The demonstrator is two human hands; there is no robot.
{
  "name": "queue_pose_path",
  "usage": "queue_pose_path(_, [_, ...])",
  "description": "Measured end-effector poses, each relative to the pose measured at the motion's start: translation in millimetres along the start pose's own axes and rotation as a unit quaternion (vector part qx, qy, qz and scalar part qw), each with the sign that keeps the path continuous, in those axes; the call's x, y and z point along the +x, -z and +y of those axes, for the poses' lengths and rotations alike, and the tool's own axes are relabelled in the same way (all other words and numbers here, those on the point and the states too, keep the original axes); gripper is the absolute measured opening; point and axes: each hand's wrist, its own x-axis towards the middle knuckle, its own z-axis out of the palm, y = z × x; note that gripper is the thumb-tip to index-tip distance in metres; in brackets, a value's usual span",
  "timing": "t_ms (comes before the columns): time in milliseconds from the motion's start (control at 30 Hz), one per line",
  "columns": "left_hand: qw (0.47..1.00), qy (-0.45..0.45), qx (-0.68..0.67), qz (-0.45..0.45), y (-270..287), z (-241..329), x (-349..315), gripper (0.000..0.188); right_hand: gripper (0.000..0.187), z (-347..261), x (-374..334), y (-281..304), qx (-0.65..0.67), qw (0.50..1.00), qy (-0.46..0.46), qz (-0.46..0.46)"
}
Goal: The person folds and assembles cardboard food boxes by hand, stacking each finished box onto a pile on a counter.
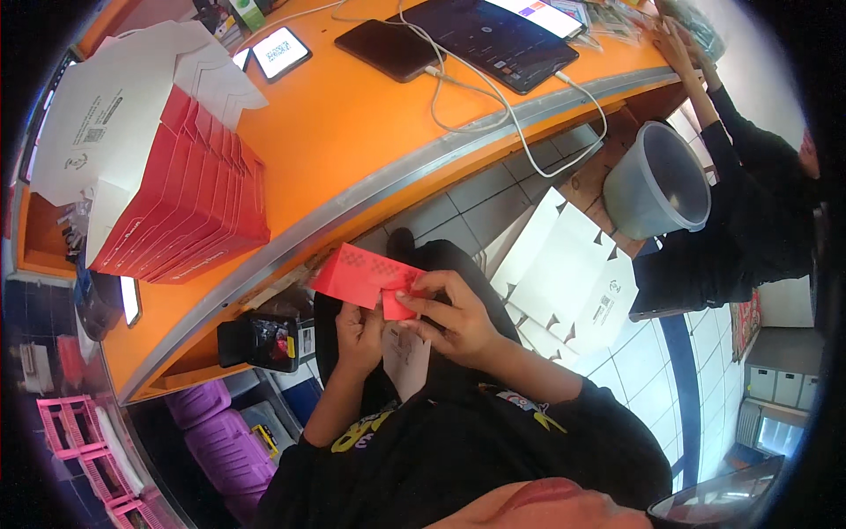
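Observation:
Above my lap I hold a partly folded red paper box (359, 280) with a white flap (405, 361) hanging below it. My left hand (357, 342) is closed on its lower edge, the thumb up against the red card. The fingers of my right hand (454, 319) pinch a small red tab at the box's right end. Beside my right arm lie several flat white box blanks (568, 278), cut with notches and tilted. On the table at the left stands a nested stack of red boxes (189, 194) with their pale lids raised.
The orange table (308, 132) curves ahead with a metal edge. On it lie a tablet (480, 40), phones (280, 55) and white cables (529, 145). A translucent bucket (656, 181) stands right, near another person's black sleeve (749, 141). Purple crates (225, 445) sit lower left.

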Motion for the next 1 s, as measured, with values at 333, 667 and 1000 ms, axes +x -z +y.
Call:
queue_pose_path(333, [0.987, -0.003, -0.138, -0.084, -27, 6, -1, 0.022, 0.019, 23, -12, 4, 0.033, 0.999, -0.015, -0.031])
queue_pose_path(667, [0.852, -0.112, 0.353, -0.371, -26, -43, -13, 0.034, 0.038, 67, 13, 65, -0.039, 0.953, -0.090, 0.286])
queue_pose_path(1000, [0.815, -0.167, 0.431, -0.348, -41, -50, -12, 0.045, 0.027, 123, 151, 195, -0.443, 0.886, 0.077, 0.114])
